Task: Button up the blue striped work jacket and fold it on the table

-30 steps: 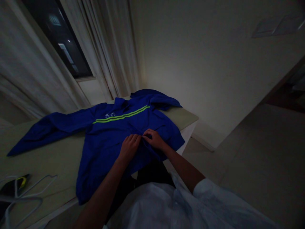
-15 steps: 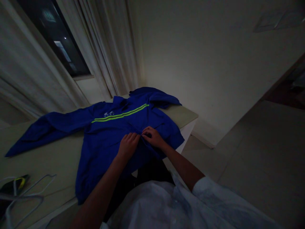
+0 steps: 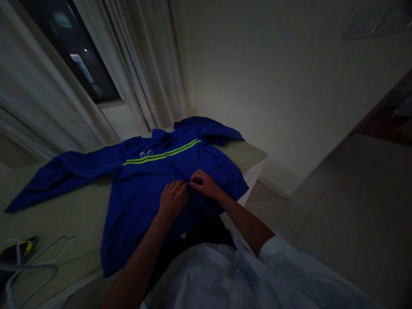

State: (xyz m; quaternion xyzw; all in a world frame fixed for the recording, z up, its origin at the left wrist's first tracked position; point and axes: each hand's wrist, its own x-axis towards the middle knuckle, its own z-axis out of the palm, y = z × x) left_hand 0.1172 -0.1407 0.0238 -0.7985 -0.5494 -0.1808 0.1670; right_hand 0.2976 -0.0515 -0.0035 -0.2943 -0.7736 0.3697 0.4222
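Note:
A blue jacket (image 3: 138,195) with two yellow-green chest stripes and a small white print lies spread on a table, its collar at the far side. One sleeve stretches out to the left; the other lies bunched at the far right. My left hand (image 3: 174,198) is closed on the front edge of the jacket, near its middle. Right beside it, my right hand (image 3: 203,183) pinches the same front opening between thumb and fingers. The fabric rises in folds around both hands. Whatever fastener sits between the fingertips is too dark and small to make out.
The pale table (image 3: 77,214) ends at a corner on the right, beside a wall (image 3: 257,86). White cables (image 3: 53,268) and a black-and-yellow object (image 3: 24,249) lie at the near left. Curtains (image 3: 144,64) hang around a dark window (image 3: 93,60) behind.
Both hands keep their hold on the jacket's front and have barely moved. The view has shifted very slightly; the jacket lies as before.

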